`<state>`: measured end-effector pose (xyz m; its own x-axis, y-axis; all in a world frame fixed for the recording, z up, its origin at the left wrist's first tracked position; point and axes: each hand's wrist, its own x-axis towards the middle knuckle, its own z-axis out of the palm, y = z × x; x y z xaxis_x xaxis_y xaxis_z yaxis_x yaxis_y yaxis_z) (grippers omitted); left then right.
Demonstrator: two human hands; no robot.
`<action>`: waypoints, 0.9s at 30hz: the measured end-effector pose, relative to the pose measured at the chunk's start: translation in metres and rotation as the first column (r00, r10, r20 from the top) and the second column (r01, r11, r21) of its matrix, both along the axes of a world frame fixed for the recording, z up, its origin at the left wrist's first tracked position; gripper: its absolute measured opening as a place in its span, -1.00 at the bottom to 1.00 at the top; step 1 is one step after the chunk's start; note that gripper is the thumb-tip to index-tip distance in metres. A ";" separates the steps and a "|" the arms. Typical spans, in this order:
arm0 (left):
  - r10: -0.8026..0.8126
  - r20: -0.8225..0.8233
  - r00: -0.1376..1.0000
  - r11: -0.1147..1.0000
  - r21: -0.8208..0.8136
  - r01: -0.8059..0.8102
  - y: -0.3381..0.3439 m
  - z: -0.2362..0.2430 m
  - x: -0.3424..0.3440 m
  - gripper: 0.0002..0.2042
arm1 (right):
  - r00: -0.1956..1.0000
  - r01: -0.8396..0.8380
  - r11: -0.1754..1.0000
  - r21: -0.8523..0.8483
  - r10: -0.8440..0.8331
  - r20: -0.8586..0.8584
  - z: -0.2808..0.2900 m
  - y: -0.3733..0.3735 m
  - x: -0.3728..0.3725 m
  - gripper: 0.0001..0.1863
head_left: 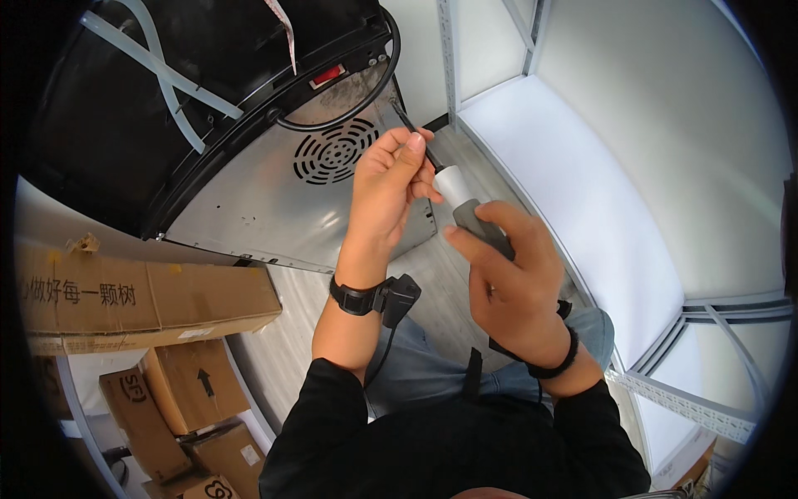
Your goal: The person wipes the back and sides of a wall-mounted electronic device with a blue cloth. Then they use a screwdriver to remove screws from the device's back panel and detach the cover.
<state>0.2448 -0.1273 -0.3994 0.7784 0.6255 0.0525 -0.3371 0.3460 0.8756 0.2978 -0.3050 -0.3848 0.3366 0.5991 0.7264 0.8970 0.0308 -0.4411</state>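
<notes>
A screwdriver (451, 185) with a dark shaft, a white collar and a grey handle slants across the middle, its tip up by the right edge of a metal panel (249, 200). My left hand (384, 187) pinches the shaft between thumb and fingers, just above the collar. Around the grey handle's lower end curl the fingers of my right hand (519, 283); its palm side is partly hidden. The panel belongs to a large black-and-metal appliance (91, 125) and has a round vent (337, 151). Whether the tip sits in a screw, I cannot tell.
A black cable (366, 108) loops over the panel near a red switch (327, 75). Pale tubes (166, 71) lie on the appliance's black top. Cardboard boxes (208, 303) are stacked at lower left. White metal shelving (573, 183) stands close on the right.
</notes>
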 end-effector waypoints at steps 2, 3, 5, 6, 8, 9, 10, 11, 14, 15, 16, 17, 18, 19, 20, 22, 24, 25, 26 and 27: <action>-0.006 -0.014 1.000 1.000 -0.001 0.006 0.001 -0.003 -0.001 -0.80 | 0.997 -0.007 0.999 -0.031 0.009 0.071 -0.004 -0.001 -0.001 -0.48; 0.012 -0.019 1.000 1.000 0.002 -0.012 0.001 -0.004 -0.002 -0.80 | 0.999 -0.021 0.999 -0.029 0.020 -0.035 -0.005 -0.002 -0.002 -0.46; 0.043 -0.023 0.999 0.999 0.008 -0.043 0.000 -0.003 -0.001 -0.80 | 0.970 -0.044 0.999 -0.024 0.037 -0.239 -0.006 -0.005 -0.006 -0.42; 0.043 -0.028 0.999 0.999 0.012 -0.043 0.000 -0.004 -0.001 -0.81 | 0.924 -0.093 0.996 0.009 0.090 -0.372 -0.009 -0.005 -0.007 -0.40; 0.044 -0.037 0.998 0.999 0.019 -0.044 -0.001 -0.007 0.000 -0.83 | 0.688 -0.256 0.962 0.093 0.249 -0.681 -0.016 -0.006 -0.010 -0.35; 0.041 -0.023 0.999 0.999 0.015 -0.041 -0.002 -0.007 0.001 -0.83 | 0.474 -0.324 0.933 0.157 0.303 -0.826 -0.018 -0.008 -0.011 -0.32; 0.038 -0.009 0.999 0.999 0.011 -0.038 -0.004 -0.006 0.002 -0.83 | 0.214 -0.359 0.889 0.283 0.374 -0.902 -0.016 -0.010 -0.007 -0.33; 0.037 0.003 0.999 0.999 0.008 -0.037 -0.005 -0.005 0.002 -0.83 | -0.065 -0.357 0.838 0.413 0.418 -0.906 -0.014 -0.011 -0.001 -0.34; 0.015 0.035 0.999 1.000 -0.006 -0.015 -0.005 -0.004 0.002 -0.83 | -0.218 -0.295 0.863 0.411 0.357 -0.908 -0.005 -0.007 0.002 -0.36; 0.020 0.010 1.000 1.000 0.004 -0.020 -0.005 -0.003 0.002 -0.82 | -0.158 -0.277 0.896 0.347 0.314 -0.936 -0.003 -0.005 0.000 -0.36; 0.026 -0.015 1.000 1.000 0.015 -0.025 -0.006 -0.002 0.002 -0.82 | 0.004 -0.290 0.918 0.269 0.282 -0.959 -0.004 -0.004 -0.002 -0.37; 0.033 -0.039 0.999 0.999 0.027 -0.032 -0.006 -0.001 0.002 -0.81 | 0.165 -0.292 0.937 0.191 0.246 -0.955 -0.007 -0.003 -0.005 -0.38; 0.041 -0.056 0.998 0.998 0.042 -0.039 -0.005 -0.001 0.002 -0.82 | 0.322 -0.281 0.953 0.113 0.205 -0.924 -0.011 -0.003 -0.007 -0.38; 0.050 -0.072 0.996 0.997 0.057 -0.046 -0.004 -0.001 0.002 -0.82 | 0.429 -0.275 0.957 0.090 0.206 -0.879 -0.022 -0.001 -0.006 -0.38; 0.057 -0.088 0.995 0.996 0.070 -0.050 -0.003 -0.002 0.003 -0.83 | 0.531 -0.264 0.962 0.067 0.203 -0.823 -0.035 0.003 -0.004 -0.38; 0.080 -0.087 0.993 0.990 0.126 -0.068 0.000 -0.011 0.007 -0.82 | 0.609 -0.245 0.968 0.051 0.195 -0.769 -0.044 0.004 -0.005 -0.40; 0.079 -0.091 0.993 0.986 0.152 -0.064 0.002 -0.013 0.006 -0.81 | 0.571 -0.236 0.970 0.063 0.191 -0.798 -0.045 0.006 -0.009 -0.45; 0.064 -0.092 0.994 0.987 0.150 -0.050 0.002 -0.011 0.005 -0.81 | 0.376 -0.272 0.953 0.130 0.230 -0.897 -0.043 0.007 -0.008 -0.48; 0.051 -0.093 0.994 0.988 0.149 -0.037 0.002 -0.008 0.003 -0.80 | 0.163 -0.294 0.934 0.203 0.258 -0.952 -0.038 0.007 -0.005 -0.50; 0.055 -0.108 0.993 0.989 0.142 -0.039 0.001 -0.006 0.002 -0.79 | -0.058 -0.299 0.913 0.278 0.273 -0.960 -0.035 0.009 -0.003 -0.52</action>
<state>0.2466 -0.1264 -0.4055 0.7542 0.6542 0.0565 -0.2480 0.2042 0.9470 0.2953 -0.2965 -0.4201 0.4936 0.8590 -0.1359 -0.4813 0.1397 -0.8654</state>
